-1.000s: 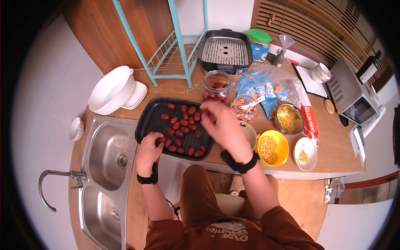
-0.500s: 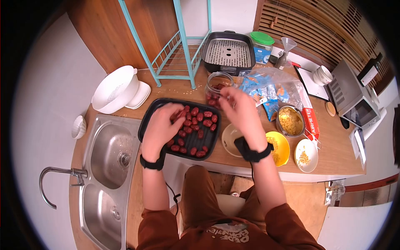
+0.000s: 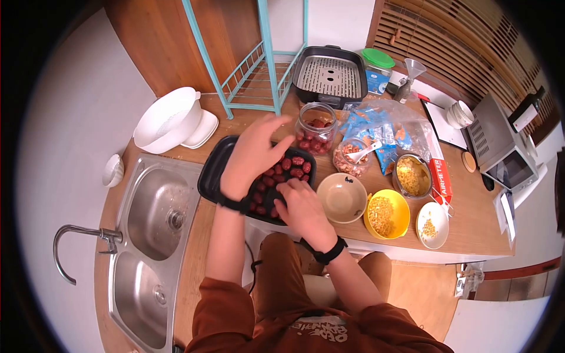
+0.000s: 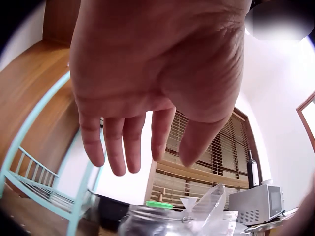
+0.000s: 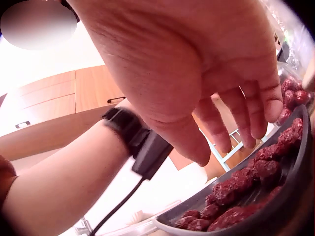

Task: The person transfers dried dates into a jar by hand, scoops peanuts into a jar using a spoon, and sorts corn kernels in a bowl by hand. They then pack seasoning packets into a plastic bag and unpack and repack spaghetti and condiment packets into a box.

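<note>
Wrinkled, dark-red dates (image 3: 298,160) lie in a black pan (image 3: 212,176) near the front edge of the worktop (image 3: 477,217); its left part shows bare. A bowl (image 3: 341,198) sits just beside its right rim. Left hand (image 3: 254,152) and right hand (image 3: 303,212) are over it, each grip slack, fingers extended, holding nothing.

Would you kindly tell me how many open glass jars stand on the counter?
2: the jar of red dates, just beyond the black tray, and, nearer and to the right, the jar of nuts with a white spoon. Another might be hidden.
</note>
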{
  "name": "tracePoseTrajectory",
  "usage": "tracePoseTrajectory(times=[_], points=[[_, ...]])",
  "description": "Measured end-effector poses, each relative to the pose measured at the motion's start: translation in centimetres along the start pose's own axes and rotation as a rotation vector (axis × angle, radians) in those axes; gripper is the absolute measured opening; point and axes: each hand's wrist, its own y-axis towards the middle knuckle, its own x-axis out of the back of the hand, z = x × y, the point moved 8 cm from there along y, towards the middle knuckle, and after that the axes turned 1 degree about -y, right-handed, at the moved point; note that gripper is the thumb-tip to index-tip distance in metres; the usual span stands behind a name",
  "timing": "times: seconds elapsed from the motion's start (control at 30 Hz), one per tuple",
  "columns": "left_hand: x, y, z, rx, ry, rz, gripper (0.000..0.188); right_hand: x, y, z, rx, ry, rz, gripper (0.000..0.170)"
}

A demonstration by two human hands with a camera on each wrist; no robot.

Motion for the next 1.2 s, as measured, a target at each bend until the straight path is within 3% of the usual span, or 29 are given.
tracePoseTrajectory(times=[0.2,0.33,0.5,0.57,0.8,0.93,1.0,1.13,1.2], points=[[3.3,-10.4,5.0,0.368,0.162,0.197,0.036,-1.9,2.3,-1.8,0.0,-0.106,0.098,0.027],[3.5,-13.6,6.0,0.609,0.248,0.287,0.035,-5.5,2.4,-3.2,0.023,-0.12,0.183,0.023],[1.6,-15.1,6.6,0.556,0.272,0.321,0.035,-4.9,2.4,-2.5,0.081,-0.118,0.19,0.015],[1.0,-15.4,7.1,0.561,0.24,0.314,0.034,-1.3,3.4,-1.8,0.116,-0.009,0.03,0.013],[0.3,-15.6,7.1,0.579,0.13,0.293,0.033,10.1,9.8,-4.8,0.015,-0.051,-0.304,0.021],[-0.2,-15.5,6.9,0.618,0.084,0.329,0.033,12.2,10.8,-5.6,0.045,-0.014,-0.385,0.027],[-0.4,-15.6,6.9,0.597,0.055,0.303,0.029,12.3,9.8,-5.2,0.053,-0.014,-0.377,0.031],[-0.7,-15.2,7.1,0.614,0.052,0.362,0.023,8.2,7.2,-3.7,0.032,0.094,-0.157,0.02],[-0.7,-14.3,6.9,0.568,0.051,0.394,0.019,5.1,5.2,-2.4,0.082,-0.012,-0.01,0.021]])
